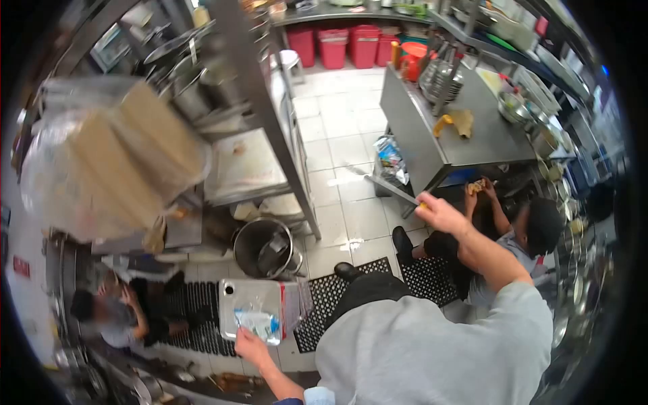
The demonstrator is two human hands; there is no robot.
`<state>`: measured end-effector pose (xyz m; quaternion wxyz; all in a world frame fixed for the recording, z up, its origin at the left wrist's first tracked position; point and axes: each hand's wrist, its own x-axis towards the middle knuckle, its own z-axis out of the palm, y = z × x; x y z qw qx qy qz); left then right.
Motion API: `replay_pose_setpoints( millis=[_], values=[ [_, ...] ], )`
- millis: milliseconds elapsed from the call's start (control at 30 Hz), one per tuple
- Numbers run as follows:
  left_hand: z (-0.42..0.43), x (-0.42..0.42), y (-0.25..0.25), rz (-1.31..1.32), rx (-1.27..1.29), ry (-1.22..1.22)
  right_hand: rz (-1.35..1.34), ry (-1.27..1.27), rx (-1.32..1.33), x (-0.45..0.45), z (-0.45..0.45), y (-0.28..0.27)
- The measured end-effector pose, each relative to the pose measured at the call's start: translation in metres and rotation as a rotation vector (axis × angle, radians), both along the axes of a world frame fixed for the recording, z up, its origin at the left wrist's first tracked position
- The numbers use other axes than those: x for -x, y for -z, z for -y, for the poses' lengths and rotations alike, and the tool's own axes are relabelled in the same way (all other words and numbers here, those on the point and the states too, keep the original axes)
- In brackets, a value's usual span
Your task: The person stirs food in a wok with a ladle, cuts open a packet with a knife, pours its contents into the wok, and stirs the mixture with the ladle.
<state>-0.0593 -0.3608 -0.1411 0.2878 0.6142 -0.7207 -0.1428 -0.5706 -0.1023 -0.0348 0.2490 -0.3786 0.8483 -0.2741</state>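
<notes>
My right hand [442, 214] reaches forward, its fingers wrapped round the yellow handle of a long, flat metal tool [391, 187]. The tool's far end is blurred, so its exact kind does not show. My left hand [252, 347] is closed at the near edge of a shallow metal tray [252, 291]. Its fingers appear to pinch the corner of a clear plastic bag with a blue print [260, 322], which lies over the tray. A small black round spot shows in the tray's far corner. Clear plastic with a red edge [291, 307] stands against the tray's right side.
A tall steel pot [266, 250] stands just beyond the tray. Metal shelving [270, 128] rises ahead on the left, with a plastic-wrapped cardboard box [125, 155]. A steel table [418, 128] stands right. One person [509, 253] sits right, another [121, 314] left. Black mats [320, 304] cover the floor.
</notes>
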Motion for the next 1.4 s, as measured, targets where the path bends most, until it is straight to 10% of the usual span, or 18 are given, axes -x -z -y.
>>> replay_pose_setpoints(
  millis=[300, 667, 767, 1033, 1100, 1167, 1300, 1400],
  values=[
    [-0.005, -0.014, -0.006, 0.051, 0.019, 0.095, -0.732, 0.309, -0.284, 0.218, -0.01, -0.071],
    [0.017, -0.071, 0.038, 0.176, -0.003, 0.118, -1.19, -0.251, -0.799, 0.369, 0.067, -0.098],
    [-0.013, 0.001, -0.031, 0.414, -0.038, -0.097, -1.152, -0.285, -0.875, 0.38, 0.077, -0.118],
    [-0.013, 0.005, -0.039, 0.375, 0.016, -0.038, -1.17, -0.414, -0.874, 0.453, 0.126, 0.004],
    [-0.007, -0.01, -0.026, 0.363, -0.031, -0.011, -1.148, -0.373, -0.83, 0.425, 0.159, 0.024],
    [0.004, -0.042, -0.001, 0.205, -0.147, 0.023, -1.079, -0.523, -0.239, 0.339, 0.173, 0.023],
    [-0.009, -0.041, 0.003, 0.124, -0.131, 0.036, 0.127, -0.903, 0.445, 0.111, 0.181, 0.049],
    [-0.014, -0.001, -0.023, 0.114, -0.171, -0.032, 0.043, -1.253, -0.023, -0.015, 0.188, 0.11]
  ],
)
